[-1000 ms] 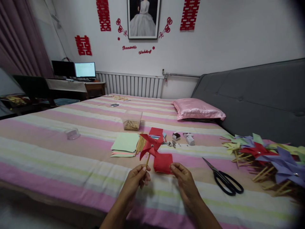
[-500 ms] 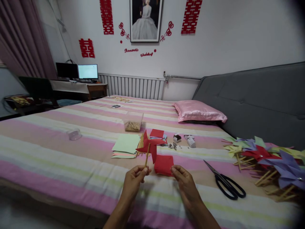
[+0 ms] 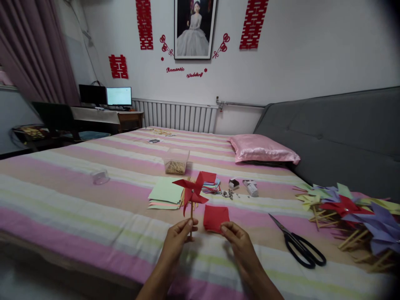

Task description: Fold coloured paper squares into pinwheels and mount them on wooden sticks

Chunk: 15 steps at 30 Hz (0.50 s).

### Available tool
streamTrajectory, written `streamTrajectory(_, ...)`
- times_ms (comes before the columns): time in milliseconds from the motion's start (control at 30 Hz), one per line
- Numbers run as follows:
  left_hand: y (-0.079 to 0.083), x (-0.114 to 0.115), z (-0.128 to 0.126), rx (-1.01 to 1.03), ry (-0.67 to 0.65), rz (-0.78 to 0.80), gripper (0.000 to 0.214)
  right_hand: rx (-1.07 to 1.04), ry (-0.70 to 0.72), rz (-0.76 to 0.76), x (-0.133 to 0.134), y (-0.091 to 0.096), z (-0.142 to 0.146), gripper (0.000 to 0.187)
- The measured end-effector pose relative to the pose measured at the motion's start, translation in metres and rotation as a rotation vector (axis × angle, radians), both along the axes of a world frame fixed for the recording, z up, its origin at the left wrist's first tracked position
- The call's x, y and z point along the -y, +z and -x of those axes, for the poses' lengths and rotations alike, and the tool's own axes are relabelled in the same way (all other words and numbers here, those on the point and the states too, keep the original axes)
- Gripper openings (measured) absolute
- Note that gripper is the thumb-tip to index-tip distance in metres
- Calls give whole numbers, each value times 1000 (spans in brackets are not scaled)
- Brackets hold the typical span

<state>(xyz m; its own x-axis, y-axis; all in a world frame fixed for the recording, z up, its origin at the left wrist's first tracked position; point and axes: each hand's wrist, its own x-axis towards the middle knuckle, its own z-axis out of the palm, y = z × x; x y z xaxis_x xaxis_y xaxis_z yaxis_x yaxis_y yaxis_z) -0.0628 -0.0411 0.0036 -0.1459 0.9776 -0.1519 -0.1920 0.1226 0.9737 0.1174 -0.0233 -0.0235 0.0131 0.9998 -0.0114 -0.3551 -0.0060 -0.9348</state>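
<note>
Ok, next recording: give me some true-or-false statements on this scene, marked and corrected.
1. The left hand holds a red paper pinwheel by its thin wooden stick. True.
2. The right hand grips that stick too. False: its fingertips are at a corner of the square red paper stack.
3. Black-handled metal scissors lie right of the right hand. True.
4. A clear plastic box holds thin tan sticks. True.
5. The scissors lie inside that box. False: they lie on the striped bedspread.

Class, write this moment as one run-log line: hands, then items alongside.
left hand: holds red pinwheel by stick | right hand: at red paper, near corner, grip unclear | further right: scissors, pinwheel pile
</note>
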Motion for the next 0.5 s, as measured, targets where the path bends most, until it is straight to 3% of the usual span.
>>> streamTrajectory(133,-4,1,-7,-46,-34,-28,36,96,190,-80,6,1,13,33)
streamTrajectory(233,-7,2,-16,-25,-136,-73,35,39,296,-106,12,6,25,43)
streamTrajectory(433,-18,-14,-22,-2,-76,43,42,-25,299,1,2,14,29,49)
streamTrajectory(500,-22,-22,-22,-18,-123,28,40,-15,253,5,-1,14,27,48)
